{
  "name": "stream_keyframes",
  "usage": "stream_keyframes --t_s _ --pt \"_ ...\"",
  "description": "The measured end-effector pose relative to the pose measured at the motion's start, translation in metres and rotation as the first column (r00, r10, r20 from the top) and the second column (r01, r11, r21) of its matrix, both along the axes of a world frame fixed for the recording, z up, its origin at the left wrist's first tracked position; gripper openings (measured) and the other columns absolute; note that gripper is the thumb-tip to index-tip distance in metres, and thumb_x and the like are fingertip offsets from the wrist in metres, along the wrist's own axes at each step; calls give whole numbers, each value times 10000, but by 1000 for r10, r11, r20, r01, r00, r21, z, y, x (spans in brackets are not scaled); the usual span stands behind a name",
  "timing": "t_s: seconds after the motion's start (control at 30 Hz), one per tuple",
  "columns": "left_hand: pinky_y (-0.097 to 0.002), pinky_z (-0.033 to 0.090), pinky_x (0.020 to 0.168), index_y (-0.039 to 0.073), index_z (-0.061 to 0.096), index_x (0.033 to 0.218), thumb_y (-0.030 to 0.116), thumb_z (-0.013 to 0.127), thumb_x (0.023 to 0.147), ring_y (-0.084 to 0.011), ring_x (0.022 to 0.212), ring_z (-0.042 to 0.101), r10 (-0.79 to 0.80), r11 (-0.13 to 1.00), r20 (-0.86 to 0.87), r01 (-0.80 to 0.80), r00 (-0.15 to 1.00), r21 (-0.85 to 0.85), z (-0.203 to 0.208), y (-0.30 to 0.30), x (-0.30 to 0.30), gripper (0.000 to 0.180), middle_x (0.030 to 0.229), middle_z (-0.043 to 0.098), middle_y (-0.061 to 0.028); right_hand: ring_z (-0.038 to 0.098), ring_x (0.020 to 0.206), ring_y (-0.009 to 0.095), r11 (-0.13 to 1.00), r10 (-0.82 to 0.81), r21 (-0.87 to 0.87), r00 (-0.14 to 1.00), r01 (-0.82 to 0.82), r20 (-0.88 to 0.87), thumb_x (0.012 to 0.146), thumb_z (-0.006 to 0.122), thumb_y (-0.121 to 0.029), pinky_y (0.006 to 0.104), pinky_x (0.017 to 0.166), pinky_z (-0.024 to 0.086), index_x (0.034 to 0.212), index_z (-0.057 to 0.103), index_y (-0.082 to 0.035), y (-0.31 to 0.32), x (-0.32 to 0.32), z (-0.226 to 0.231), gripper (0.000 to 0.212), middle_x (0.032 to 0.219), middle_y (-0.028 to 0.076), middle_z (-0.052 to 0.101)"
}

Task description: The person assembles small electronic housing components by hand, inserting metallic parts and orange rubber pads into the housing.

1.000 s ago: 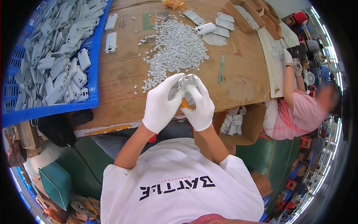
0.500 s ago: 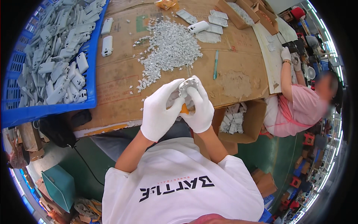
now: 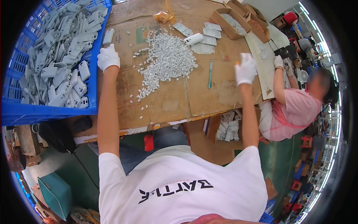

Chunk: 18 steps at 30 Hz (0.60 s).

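My left hand (image 3: 108, 58), in a white glove, is closed over the spot beside the blue crate where a white plastic shell lay; the glove hides the shell. A second white shell (image 3: 108, 36) lies just beyond it. Out at the right of the table, my right hand (image 3: 245, 69), also gloved, is closed and slightly blurred. A bit of a small orange object (image 3: 237, 63) shows at its fingers; the rest is hidden. Between my hands spreads a heap of small silvery-white parts (image 3: 167, 56). A teal pen (image 3: 210, 74) lies to the heap's right.
The blue crate (image 3: 92, 84) at left is full of white shells. More white pieces (image 3: 194, 39) lie beyond the heap, near cardboard boxes (image 3: 227, 30) of small parts. Below the table edge stands a box with white parts (image 3: 228, 128). A co-worker in pink (image 3: 294, 108) sits at right.
My hands were together at the table's front edge around a white part and something orange. They have parted: the left reached to the shell by the crate, the right went far right.
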<state>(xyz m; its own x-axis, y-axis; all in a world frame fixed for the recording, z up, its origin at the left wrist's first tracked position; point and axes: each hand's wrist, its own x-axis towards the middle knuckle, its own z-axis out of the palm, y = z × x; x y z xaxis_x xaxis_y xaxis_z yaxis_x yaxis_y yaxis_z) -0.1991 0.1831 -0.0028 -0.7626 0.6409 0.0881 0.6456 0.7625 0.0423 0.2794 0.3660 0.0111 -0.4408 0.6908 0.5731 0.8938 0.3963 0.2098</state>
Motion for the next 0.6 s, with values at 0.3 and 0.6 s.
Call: stream_keyframes --t_s 0.3,0.6 --pt "-502 566 805 177 585 1213 203 382 1022 -392 1011 695 -78 996 77 82 994 -40 -12 -22 -5 280 1097 686 -215 610 818 200 582 805 -78 587 -809 -85 791 606 -125 311 710 535 904 605 -91 -103 -109 -49 119 864 46 551" --pt "-423 494 779 91 621 972 31 683 828 -332 879 624 -362 683 121 175 924 709 -16 -104 42 168 880 605 -143 660 906 338 586 392 -621 853 -520 -345 835 696 -159 424 793 544 891 642 -112 -109 -94 -29 90 912 122 646"
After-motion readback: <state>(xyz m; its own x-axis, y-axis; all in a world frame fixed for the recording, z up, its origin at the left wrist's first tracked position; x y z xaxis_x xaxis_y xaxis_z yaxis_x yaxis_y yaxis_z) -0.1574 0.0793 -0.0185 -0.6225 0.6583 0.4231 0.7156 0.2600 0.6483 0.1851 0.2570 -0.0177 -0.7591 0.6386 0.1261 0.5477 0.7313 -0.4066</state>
